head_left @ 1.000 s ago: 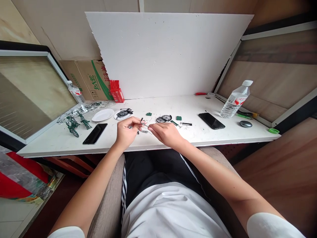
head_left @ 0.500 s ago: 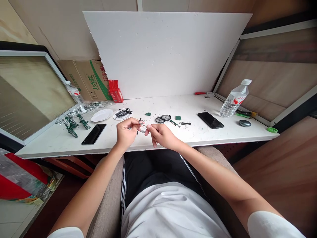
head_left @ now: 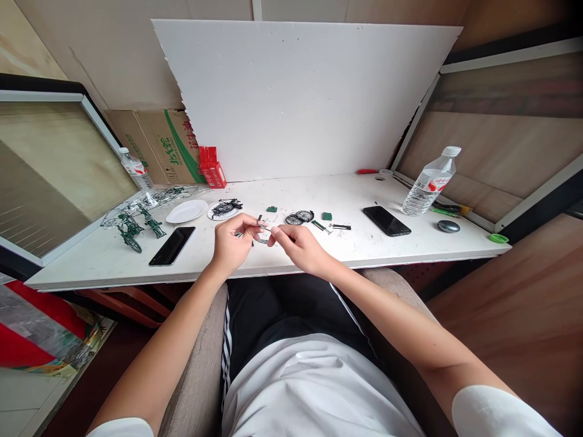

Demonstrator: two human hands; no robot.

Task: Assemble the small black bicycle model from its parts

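My left hand [head_left: 233,240] is closed in a pinch on a small dark green plastic part, mostly hidden by the fingers. Close beside it, my right hand [head_left: 298,244] pinches a thin stick-like piece whose tip meets the part in the left fingers. What exactly the stick is, I cannot make out. Beyond the hands lie black spoked toy wheels [head_left: 299,217], a green block [head_left: 327,216] and another small green block [head_left: 272,209]. To the right of my right hand are thin dark strip parts [head_left: 322,227]. A plate [head_left: 212,212] holds black plastic parts.
At left stand green toy bicycles [head_left: 130,232], a phone [head_left: 172,246] and a white plate [head_left: 186,211]. To the right are a black phone [head_left: 387,221], a water bottle [head_left: 432,183], a round dark object [head_left: 449,226] and a green ring [head_left: 498,238]. A white board [head_left: 310,97] stands behind.
My right fingers have shifted slightly, with the thumb now further over the stick. The small dark part at my left fingertips has tilted a little. The view has moved very slightly.
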